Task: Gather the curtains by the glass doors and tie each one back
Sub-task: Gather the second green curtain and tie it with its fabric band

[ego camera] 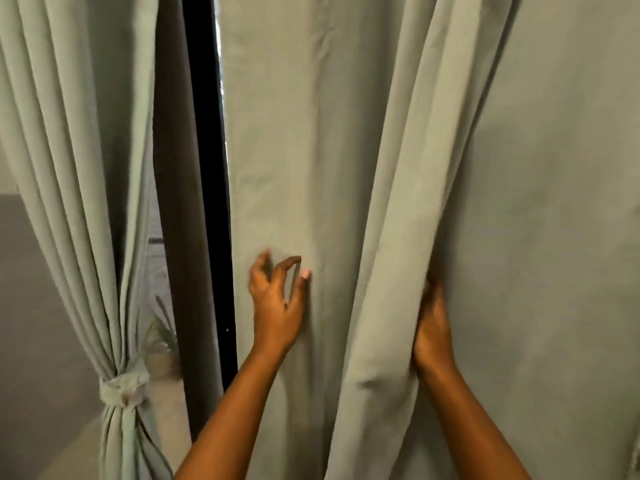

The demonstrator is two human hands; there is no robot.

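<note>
A pale green curtain [346, 168] hangs loose across the middle and right of the view. My left hand [277, 306] is in front of its flat part near the left edge, fingers spread and loosely curled, holding nothing. My right hand [433, 327] reaches into a thick fold of the same curtain; its fingers are hidden behind the cloth and seem to grip the fold. On the left, a second green curtain [79, 168] is gathered and bound low down by a knotted tie-back [124, 388].
A black door frame [207, 168] stands between the two curtains, with a strip of glass beside it. A potted plant [161, 348] shows through the glass low down. A grey wall [41, 289] lies at far left.
</note>
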